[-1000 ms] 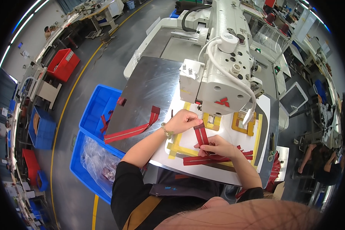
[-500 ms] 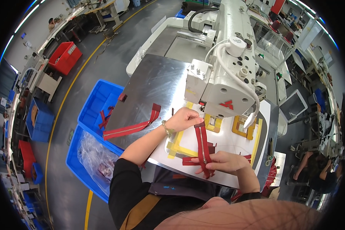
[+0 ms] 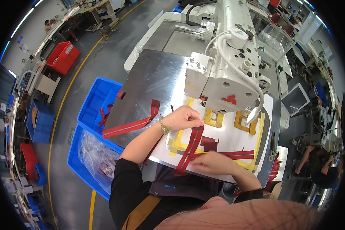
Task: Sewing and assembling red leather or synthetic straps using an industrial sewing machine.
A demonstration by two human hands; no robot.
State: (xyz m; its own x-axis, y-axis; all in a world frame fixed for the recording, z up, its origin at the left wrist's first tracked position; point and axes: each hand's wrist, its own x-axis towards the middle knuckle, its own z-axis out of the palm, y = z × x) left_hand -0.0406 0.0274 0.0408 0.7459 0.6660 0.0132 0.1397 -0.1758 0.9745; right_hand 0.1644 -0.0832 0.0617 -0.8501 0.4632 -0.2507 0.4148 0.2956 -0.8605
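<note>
My left hand [image 3: 184, 119] pinches the top end of a red zipper [image 3: 189, 150] with a dark red tab. The zipper slants down toward me, across the front of a white plate [image 3: 230, 143]. Close by its lower part is my right hand [image 3: 215, 163]; its fingers are smeared by motion, so whether they touch the tape cannot be told. A second red zipper [image 3: 239, 154] lies across the plate beyond my right hand. Small dark red fabric pieces [image 3: 210, 146] rest between the two zippers. Another red zipper [image 3: 129, 127] lies bent on the metal table left of my left forearm.
A white sewing machine head [image 3: 228, 90] stands just beyond my hands. Yellow-taped frames [image 3: 244, 122] sit on the plate. Two blue bins [image 3: 73, 153] stand left of the metal table [image 3: 142, 82], one with clear plastic. Scissors [image 3: 272, 155] lie at the right edge.
The zipper's lower end has swung to the left. My right hand has come off its earlier grip and moved slightly, uncovering the fabric pieces and second zipper. My left hand keeps its pinch.
</note>
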